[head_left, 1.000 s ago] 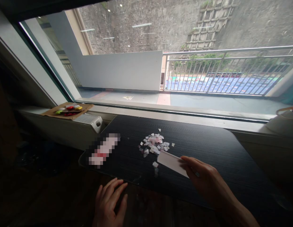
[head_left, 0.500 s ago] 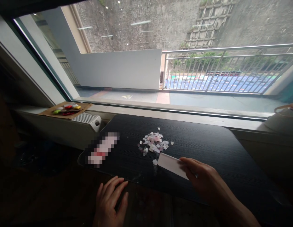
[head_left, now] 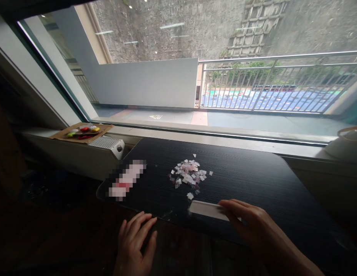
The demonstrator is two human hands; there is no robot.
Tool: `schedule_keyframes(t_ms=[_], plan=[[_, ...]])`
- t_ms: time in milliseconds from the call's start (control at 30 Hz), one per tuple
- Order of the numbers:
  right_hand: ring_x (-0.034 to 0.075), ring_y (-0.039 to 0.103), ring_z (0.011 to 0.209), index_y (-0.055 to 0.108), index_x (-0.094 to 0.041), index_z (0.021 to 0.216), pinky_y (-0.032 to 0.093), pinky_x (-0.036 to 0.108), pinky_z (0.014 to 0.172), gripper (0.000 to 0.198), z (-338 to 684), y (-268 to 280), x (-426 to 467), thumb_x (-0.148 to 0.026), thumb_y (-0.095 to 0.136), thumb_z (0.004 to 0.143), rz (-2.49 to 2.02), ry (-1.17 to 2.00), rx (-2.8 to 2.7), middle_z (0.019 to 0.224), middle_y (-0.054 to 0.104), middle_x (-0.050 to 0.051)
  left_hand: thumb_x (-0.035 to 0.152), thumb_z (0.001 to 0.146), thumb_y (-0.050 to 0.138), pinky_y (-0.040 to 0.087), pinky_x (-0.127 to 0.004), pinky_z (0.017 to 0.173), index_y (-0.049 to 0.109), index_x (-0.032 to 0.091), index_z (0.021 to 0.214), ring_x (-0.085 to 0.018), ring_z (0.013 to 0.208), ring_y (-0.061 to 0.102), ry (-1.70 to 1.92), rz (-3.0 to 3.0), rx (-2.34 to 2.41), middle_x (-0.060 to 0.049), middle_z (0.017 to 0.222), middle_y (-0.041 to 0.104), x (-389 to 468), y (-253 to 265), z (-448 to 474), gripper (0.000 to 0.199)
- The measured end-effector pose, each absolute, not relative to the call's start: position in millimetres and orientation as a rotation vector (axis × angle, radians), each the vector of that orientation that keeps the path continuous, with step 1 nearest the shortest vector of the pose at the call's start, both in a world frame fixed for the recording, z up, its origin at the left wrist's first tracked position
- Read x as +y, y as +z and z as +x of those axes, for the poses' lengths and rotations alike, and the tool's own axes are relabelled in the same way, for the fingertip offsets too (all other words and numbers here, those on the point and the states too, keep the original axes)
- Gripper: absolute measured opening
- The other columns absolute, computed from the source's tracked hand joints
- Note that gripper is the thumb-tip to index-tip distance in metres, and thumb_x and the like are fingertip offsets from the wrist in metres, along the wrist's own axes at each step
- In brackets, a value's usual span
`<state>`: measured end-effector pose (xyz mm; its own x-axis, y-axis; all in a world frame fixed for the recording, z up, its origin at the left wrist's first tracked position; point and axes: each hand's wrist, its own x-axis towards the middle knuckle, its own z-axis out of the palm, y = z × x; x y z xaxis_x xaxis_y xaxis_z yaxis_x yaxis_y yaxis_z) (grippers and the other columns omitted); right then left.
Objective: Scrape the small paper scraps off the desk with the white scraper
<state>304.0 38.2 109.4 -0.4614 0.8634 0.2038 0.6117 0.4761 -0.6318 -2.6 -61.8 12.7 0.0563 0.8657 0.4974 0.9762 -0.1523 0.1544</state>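
My right hand point(head_left: 244, 214) grips one end of a flat, pale strip point(head_left: 205, 209), like a thin card or board; its exact kind I cannot make out. The strip's free end points left, low over the front of the black table point(head_left: 242, 168). Just beyond that end lies a small white paper scrap point(head_left: 190, 196). Farther back is a loose pile of small white and pinkish paper pieces point(head_left: 187, 174). At the table's front edge rests my left hand point(head_left: 136, 239), fingers stretched and slightly spread, holding nothing.
A blurred-out pinkish-white item point(head_left: 127, 180) lies on the table's left side. On the sill stand a white grilled box with a knob point(head_left: 108, 145) and a brown sheet point(head_left: 61, 132) with colourful small items point(head_left: 83, 131). A large window borders the table's far side.
My right hand has drawn the pale strip toward me and tilted it flatter, away from the paper pile. My left hand has hardly moved.
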Motion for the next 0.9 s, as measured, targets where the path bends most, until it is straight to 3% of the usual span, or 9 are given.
schedule_keyframes(t_ms=[100,267,900], plan=[[0.024,0.071,0.082,0.070,-0.020,0.104,0.056,0.033,0.072,0.031,320,104,43,-0.031,0.047,0.087,-1.390,0.667,-2.048,0.094,0.076,0.009,0.026,0.084,0.053,0.036,-0.045,0.099,0.063,0.028,0.111,-0.024,0.107,0.061,-0.737,-2.092,-1.903,-0.005,0.111,0.068,-63,13,-2,0.029],[0.024,0.069,0.066,0.070,-0.013,0.105,0.053,0.032,0.056,0.041,336,94,61,-0.036,0.049,0.079,-1.689,0.768,-1.890,0.077,0.075,0.008,0.024,0.084,0.052,0.036,-0.045,0.098,0.063,0.028,0.110,-0.024,0.107,0.061,-0.766,-2.092,-1.906,-0.005,0.111,0.068,-62,13,1,0.028],[0.020,0.064,0.066,0.073,-0.010,0.082,0.045,0.025,0.055,0.028,293,79,72,-0.024,0.050,0.072,-1.444,1.342,-1.908,0.072,0.072,0.004,0.024,0.086,0.050,0.035,-0.046,0.098,0.062,0.027,0.111,-0.024,0.107,0.061,-0.740,-2.075,-1.911,-0.006,0.110,0.067,-64,12,-1,0.028]])
